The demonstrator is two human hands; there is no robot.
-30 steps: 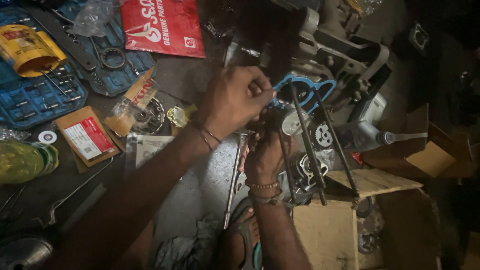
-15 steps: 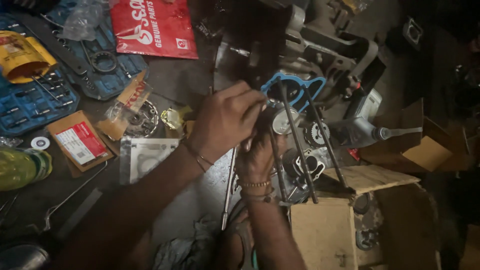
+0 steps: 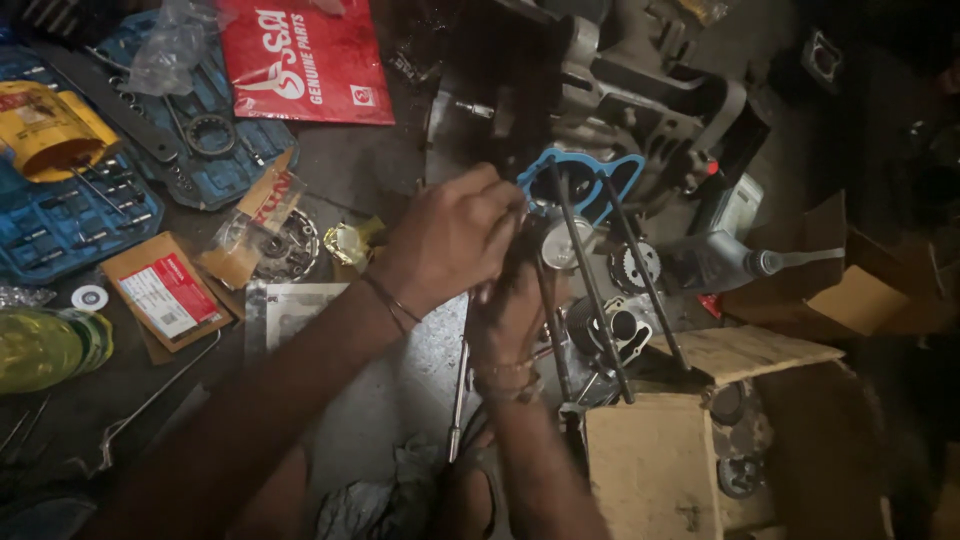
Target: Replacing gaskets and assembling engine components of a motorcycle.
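My left hand reaches in from the lower left, its fingers bunched against a silver piston on the engine block. What the fingertips pinch is hidden. My right hand comes up from below, just under the left hand, and closes around the piston's lower side. A blue gasket lies on the engine face right behind the hands. Two long dark studs stick out of that face past my right hand. A grey cylinder lies beside them.
A grey oil bottle and cardboard boxes stand to the right. On the floor to the left are a red parts packet, blue tool trays, a yellow container, a bagged clutch plate and a labelled box. A thin rod lies between my arms.
The view has shifted slightly. Both hands stay at the piston, with the left hand's fingers closing in tighter over it.
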